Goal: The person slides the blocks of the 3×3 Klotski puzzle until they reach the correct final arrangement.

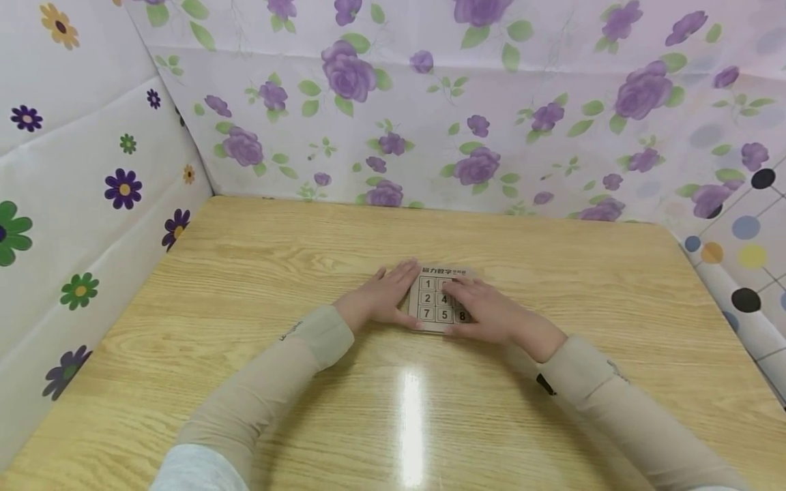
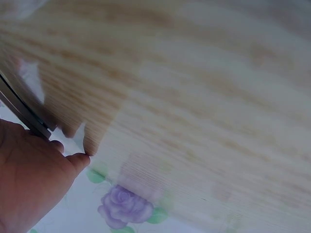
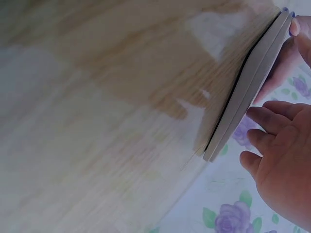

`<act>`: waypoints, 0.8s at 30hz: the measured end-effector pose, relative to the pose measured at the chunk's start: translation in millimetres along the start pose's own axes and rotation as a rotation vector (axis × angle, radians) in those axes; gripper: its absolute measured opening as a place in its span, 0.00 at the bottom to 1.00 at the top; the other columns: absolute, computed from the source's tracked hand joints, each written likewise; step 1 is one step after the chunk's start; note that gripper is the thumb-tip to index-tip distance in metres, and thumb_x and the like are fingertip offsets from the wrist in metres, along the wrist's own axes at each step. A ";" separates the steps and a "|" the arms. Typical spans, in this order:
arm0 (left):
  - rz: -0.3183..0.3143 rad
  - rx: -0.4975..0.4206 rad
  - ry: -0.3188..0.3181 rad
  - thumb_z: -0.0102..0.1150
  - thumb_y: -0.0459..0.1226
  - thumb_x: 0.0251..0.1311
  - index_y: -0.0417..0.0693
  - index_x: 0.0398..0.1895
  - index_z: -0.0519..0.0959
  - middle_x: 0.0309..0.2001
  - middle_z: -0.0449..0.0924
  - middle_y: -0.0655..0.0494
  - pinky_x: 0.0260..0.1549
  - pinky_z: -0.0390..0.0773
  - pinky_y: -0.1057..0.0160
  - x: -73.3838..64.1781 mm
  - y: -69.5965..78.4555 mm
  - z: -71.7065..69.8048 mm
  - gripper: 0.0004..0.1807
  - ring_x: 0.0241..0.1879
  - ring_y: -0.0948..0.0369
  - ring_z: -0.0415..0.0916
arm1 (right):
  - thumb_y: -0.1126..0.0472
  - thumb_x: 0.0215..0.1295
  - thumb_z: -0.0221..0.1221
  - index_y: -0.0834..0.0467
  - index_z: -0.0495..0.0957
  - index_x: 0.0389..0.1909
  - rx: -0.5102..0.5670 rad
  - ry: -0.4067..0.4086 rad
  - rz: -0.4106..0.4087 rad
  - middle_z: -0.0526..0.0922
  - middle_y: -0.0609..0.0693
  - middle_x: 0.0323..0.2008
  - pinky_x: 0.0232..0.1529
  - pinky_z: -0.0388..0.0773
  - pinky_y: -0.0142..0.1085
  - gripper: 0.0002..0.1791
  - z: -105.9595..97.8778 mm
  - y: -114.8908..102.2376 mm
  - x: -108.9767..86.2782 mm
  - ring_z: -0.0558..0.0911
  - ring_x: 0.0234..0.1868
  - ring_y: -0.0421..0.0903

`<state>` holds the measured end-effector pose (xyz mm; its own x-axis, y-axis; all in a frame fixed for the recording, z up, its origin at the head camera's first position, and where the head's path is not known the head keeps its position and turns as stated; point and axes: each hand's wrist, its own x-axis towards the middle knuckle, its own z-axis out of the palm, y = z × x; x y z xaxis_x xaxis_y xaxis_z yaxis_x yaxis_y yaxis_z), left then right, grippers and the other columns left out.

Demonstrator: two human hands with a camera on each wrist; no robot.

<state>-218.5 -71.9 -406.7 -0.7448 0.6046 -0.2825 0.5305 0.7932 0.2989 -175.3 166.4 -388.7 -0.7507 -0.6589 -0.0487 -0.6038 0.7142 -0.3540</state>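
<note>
A wooden number puzzle board (image 1: 434, 322) lies flat on the table, with printed characters along its far edge. Tiles 1, 2, 4, 7, 5 and 8 show; the right hand covers the upper right part. My left hand (image 1: 387, 296) lies along the board's left side, fingers stretched forward and thumb at the near left corner. Over the right side reaches my right hand (image 1: 491, 314), its index fingertip on the top row and its thumb by the near edge. The right wrist view shows the board's pale side edge (image 3: 248, 82) beside loosely bent fingers.
The wood-grain table (image 1: 295, 252) reflects a bright light strip in front of the board. A flowered cloth wall (image 1: 417, 123) stands behind the table, another patterned cloth (image 1: 86, 225) at the left, and a dotted one (image 1: 746, 259) at the right.
</note>
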 end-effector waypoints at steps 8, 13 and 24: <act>0.013 0.017 0.003 0.59 0.66 0.49 0.47 0.76 0.33 0.77 0.27 0.51 0.73 0.36 0.48 -0.2 0.8 -2.5 0.64 0.76 0.56 0.28 | 0.47 0.62 0.60 0.64 0.58 0.70 -0.030 0.035 -0.039 0.61 0.64 0.69 0.71 0.50 0.58 0.41 -0.5 4.7 -16.3 0.56 0.71 0.64; 0.010 0.017 0.008 0.60 0.66 0.49 0.46 0.76 0.34 0.77 0.27 0.51 0.73 0.36 0.47 -1.7 1.1 -5.0 0.64 0.76 0.56 0.29 | 0.47 0.61 0.61 0.66 0.61 0.67 -0.038 0.015 -0.024 0.64 0.64 0.67 0.71 0.49 0.57 0.40 -3.0 2.0 -27.2 0.58 0.71 0.63; 0.014 0.002 0.006 0.60 0.66 0.49 0.46 0.76 0.34 0.77 0.27 0.50 0.72 0.36 0.47 -3.2 3.7 -3.9 0.64 0.76 0.55 0.29 | 0.47 0.61 0.61 0.67 0.63 0.66 -0.062 0.017 -0.002 0.68 0.63 0.65 0.71 0.50 0.58 0.40 -3.7 7.4 -20.1 0.60 0.69 0.64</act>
<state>-215.7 -71.2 -401.1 -0.7399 0.6150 -0.2728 0.5415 0.7850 0.3009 -165.7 185.8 -386.9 -0.7539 -0.6562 -0.0322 -0.6200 0.7268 -0.2955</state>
